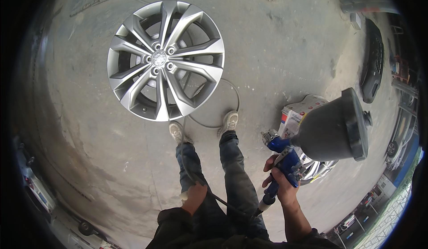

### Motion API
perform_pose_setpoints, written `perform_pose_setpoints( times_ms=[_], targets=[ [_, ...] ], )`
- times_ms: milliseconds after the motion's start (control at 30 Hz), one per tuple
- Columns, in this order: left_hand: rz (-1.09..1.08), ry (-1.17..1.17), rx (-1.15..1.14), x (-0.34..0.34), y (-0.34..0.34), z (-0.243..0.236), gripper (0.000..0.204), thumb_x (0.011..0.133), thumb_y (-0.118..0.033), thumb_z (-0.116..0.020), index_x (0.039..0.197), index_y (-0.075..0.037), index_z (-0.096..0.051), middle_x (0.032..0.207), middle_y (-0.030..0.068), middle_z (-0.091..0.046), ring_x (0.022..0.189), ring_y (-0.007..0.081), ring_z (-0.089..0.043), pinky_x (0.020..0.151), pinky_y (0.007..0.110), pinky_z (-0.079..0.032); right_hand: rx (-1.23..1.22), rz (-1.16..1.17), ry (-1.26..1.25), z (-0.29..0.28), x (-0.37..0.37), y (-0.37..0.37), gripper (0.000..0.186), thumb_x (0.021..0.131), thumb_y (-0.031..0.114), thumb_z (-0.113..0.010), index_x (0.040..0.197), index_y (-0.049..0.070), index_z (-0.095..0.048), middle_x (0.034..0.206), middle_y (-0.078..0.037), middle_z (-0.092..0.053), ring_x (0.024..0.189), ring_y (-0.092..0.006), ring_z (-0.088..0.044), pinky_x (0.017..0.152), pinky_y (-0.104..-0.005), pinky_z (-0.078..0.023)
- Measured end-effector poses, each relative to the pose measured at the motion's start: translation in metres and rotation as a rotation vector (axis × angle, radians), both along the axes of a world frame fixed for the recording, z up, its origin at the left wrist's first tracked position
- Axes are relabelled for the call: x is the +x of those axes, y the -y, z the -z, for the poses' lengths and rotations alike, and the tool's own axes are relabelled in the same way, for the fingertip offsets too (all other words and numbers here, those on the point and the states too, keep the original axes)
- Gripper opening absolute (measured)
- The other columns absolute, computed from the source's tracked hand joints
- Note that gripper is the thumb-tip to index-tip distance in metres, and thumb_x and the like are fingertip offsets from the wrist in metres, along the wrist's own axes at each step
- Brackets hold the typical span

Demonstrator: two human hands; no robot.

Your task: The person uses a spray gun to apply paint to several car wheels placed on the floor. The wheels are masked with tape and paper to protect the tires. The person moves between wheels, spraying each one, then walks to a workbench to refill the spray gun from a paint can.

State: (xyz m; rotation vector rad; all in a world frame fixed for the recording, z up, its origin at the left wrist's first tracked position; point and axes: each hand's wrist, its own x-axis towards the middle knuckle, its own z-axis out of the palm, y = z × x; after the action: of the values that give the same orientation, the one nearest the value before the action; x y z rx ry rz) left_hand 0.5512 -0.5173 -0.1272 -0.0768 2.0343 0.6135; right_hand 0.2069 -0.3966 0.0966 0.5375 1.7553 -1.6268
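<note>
My right hand point(281, 183) grips the blue handle of a spray gun point(285, 157) with a large grey cup point(335, 128) on top, held at waist height to my right. From the gun's base a dark hose point(209, 191) runs left across my legs. Low by my left thigh, my left hand point(194, 197) rests against that hose; its fingers are hidden, so whether it grips the hose is unclear. A silver multi-spoke alloy wheel point(165, 60) lies flat on the concrete floor just ahead of my shoes point(203, 128).
A metal can with a white label point(298, 115) stands on the floor behind the spray gun. A thin hose loop point(232, 98) curls past the wheel. A dark car bumper point(373, 66) lies at the far right. Parked cars line the left and right rims.
</note>
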Motion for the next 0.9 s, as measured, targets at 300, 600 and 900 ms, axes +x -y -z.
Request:
perform_pose_setpoints(
  times_ms=[300, 600, 900],
  targets=[
    [0.074, -0.008, -0.007, -0.031, -0.03, 0.003, 0.015, 0.088, -0.017, -0.059, 0.098, -0.008, -0.067, 0.088, 0.02, -0.064, 0.071, 0.0348, -0.071, 0.056, 0.047, -0.056, -0.35, -0.052, 0.224, 0.003, -0.015, -0.052, 0.056, 0.082, 0.015, -0.07, 0.13, -0.004, -0.048, 0.102, -0.019, -0.062, 0.089, -0.0269, -0.067, 0.052, -0.032, -0.062],
    [0.06, -0.018, -0.033, -0.05, -0.035, -0.002, 0.015, 0.09, -0.018, -0.057, 0.098, -0.01, -0.066, 0.086, 0.0172, -0.063, 0.07, 0.0337, -0.07, 0.056, 0.045, -0.055, -0.374, 0.094, 0.09, 0.008, -0.034, -0.094, 0.07, 0.08, 0.048, -0.07, 0.11, -0.013, -0.052, 0.088, -0.021, -0.058, 0.063, -0.0254, -0.063, 0.046, -0.0319, -0.059],
    [0.054, -0.088, -0.084, -0.039, -0.02, 0.001, 0.017, 0.088, -0.019, -0.058, 0.094, -0.011, -0.071, 0.097, 0.0256, -0.068, 0.071, 0.0319, -0.072, 0.056, 0.041, -0.056, -0.025, 0.169, -0.108, 0.006, -0.023, -0.087, 0.048, 0.092, 0.032, -0.064, 0.116, -0.008, -0.05, 0.098, -0.015, -0.057, 0.07, -0.018, -0.063, 0.043, -0.0256, -0.056]
  ],
)
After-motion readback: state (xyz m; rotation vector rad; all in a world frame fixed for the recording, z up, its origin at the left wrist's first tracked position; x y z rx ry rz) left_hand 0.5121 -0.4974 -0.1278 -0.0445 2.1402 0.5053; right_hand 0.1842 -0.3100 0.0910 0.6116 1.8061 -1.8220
